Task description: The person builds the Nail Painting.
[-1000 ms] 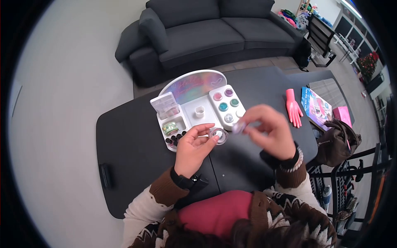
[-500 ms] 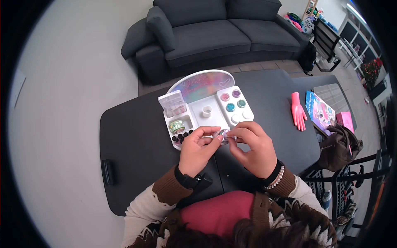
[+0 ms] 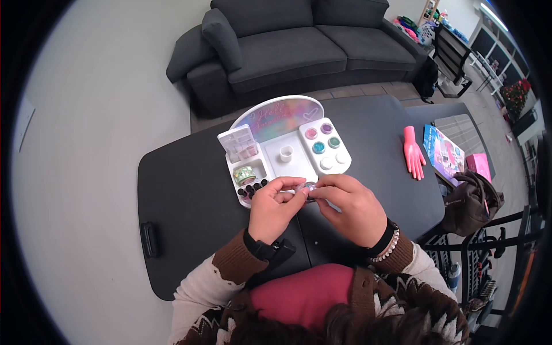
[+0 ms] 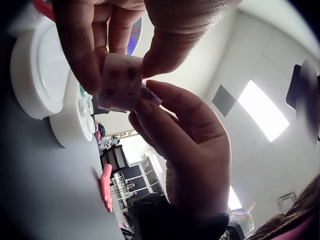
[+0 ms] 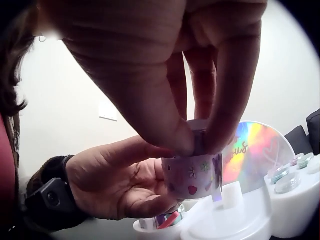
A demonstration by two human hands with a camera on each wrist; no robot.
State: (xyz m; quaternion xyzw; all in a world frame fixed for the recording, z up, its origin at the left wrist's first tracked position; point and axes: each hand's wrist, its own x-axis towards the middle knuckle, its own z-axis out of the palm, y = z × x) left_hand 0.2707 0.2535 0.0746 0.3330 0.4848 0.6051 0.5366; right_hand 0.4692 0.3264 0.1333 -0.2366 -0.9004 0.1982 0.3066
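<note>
Between my two hands is a roll of clear sticker tape (image 5: 192, 177) printed with small flowers and strawberries. My left hand (image 3: 271, 211) grips the roll by its sides between thumb and fingers. From above, my right hand (image 3: 355, 208) pinches at the roll's upper edge, its thumb and fingertips dipping to the opening in the right wrist view. A short flap of tape (image 4: 151, 95) sticks out beside the right fingertips in the left wrist view. Just beyond the hands stands a white nail-kit station (image 3: 296, 167) with a rainbow backboard (image 3: 282, 118).
The station carries several glitter pots (image 3: 319, 148), a small white cup (image 3: 286, 153), a green patterned roll (image 3: 244, 175) and black-capped bottles (image 3: 251, 188). A pink model hand (image 3: 413, 154) lies to the right on the dark table (image 3: 184, 201), near a box (image 3: 444, 150) and a bag (image 3: 472, 201).
My right hand has come in from the right, carrying something small and pale, to meet the roll in my left hand. In the last half second the right fingers shifted slightly at the roll.
</note>
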